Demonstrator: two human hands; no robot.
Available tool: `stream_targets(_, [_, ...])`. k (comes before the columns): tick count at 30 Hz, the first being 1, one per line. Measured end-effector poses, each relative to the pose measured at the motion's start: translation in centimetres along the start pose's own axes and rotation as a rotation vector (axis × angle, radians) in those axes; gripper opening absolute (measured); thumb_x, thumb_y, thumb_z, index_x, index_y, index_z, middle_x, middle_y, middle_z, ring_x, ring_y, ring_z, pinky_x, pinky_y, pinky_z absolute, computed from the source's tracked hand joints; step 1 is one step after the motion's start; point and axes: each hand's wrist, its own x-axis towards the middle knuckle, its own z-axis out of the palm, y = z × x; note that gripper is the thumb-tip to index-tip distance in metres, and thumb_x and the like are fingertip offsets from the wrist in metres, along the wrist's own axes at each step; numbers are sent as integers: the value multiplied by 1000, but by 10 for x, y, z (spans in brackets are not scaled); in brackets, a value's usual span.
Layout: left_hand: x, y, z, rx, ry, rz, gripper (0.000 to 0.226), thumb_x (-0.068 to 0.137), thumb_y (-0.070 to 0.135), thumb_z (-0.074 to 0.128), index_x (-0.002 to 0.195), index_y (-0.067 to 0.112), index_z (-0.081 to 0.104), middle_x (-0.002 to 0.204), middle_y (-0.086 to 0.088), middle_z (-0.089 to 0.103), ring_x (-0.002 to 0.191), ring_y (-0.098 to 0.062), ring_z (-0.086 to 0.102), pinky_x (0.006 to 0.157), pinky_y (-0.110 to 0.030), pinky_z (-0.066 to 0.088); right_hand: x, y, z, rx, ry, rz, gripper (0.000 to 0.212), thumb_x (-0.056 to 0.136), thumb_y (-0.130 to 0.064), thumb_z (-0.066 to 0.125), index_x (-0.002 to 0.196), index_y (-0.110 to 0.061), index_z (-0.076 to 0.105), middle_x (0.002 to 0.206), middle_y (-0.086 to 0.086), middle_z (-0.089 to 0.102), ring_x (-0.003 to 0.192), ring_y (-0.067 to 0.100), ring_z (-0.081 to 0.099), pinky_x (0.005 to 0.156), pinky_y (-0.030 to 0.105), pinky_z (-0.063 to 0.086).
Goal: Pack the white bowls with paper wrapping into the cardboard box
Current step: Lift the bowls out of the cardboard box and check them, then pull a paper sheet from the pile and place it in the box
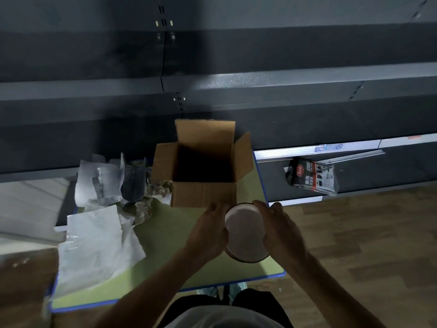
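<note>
From the head view, the left hand (209,235) and right hand (282,229) clasp a stack of white bowls (244,232) from either side, on the green table (165,235) just near of the open cardboard box (203,183). It looks like the start of a pick-up; next a bowl likely needs wrapping in the paper sheets (97,245) lying to the left.

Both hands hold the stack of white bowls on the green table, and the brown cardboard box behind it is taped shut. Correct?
Not quite. The head view shows the brown cardboard box open, flaps up. The left hand and right hand do hold the stack of white bowls over the green table.
</note>
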Motion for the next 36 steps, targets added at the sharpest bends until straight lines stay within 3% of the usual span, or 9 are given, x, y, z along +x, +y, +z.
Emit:
stream_targets(3, [2,0,4,4,15,-23,45,89,0,50,132,12,49,127,-11,52,101,-30,58,73,-31,40,1,5,4,1,-8,-28,80,77,-1,52,145,-34,28,116,6,40,105,31,51,74,39,49])
stream_targets(8, [1,-3,8,32,58,-38,48,88,3,52,133,16,51,125,-8,54,97,-29,60,69,-24,34,7,14,8,-59,-26,-90,75,82,-5,57,147,-30,28,118,6,41,102,29,52,67,35,46])
stream_targets(12, [4,-4,7,104,209,26,35,90,12,57,125,15,58,114,-12,60,93,-31,62,75,-33,44,14,13,2,-104,63,-176,62,82,-15,65,139,-23,44,116,8,49,102,29,54,64,37,52])
stream_targets(14, [14,-7,2,155,323,86,29,86,10,50,112,13,63,102,-12,61,91,-31,57,72,-29,39,20,8,-2,-88,123,-258,54,80,-15,67,132,-20,51,112,7,53,100,29,55,61,38,54])
stream_targets(16, [27,-13,-9,295,400,73,33,81,15,44,109,15,62,105,-8,58,95,-28,51,69,-33,44,28,0,-7,-71,154,-324,45,86,-18,62,130,-21,52,113,4,53,100,27,55,63,38,52])
stream_targets(21, [49,-30,-24,466,331,-69,39,81,23,65,119,19,63,115,-6,61,107,-31,53,83,-43,49,56,-20,-7,-30,166,-477,34,94,-21,54,127,-21,51,123,-1,53,101,23,56,70,36,52])
stream_targets(26, [62,-30,-12,388,377,-92,23,89,32,54,105,22,67,102,-4,63,95,-29,57,73,-38,47,80,-25,-2,-74,117,-454,33,87,-14,60,119,-22,55,121,-1,52,102,23,56,71,33,50])
stream_targets(31, [61,-37,-9,338,407,-42,40,85,39,39,104,19,68,99,-5,64,92,-29,58,72,-38,48,91,-28,-6,-109,76,-404,45,82,-9,58,125,-21,54,125,-1,51,111,26,50,76,37,49])
stream_targets(36, [52,-54,-19,301,460,80,32,89,39,56,114,22,64,107,-1,62,98,-23,53,74,-35,49,88,-44,-2,-188,200,-383,42,67,-6,70,108,-15,65,101,4,61,96,31,57,66,36,51])
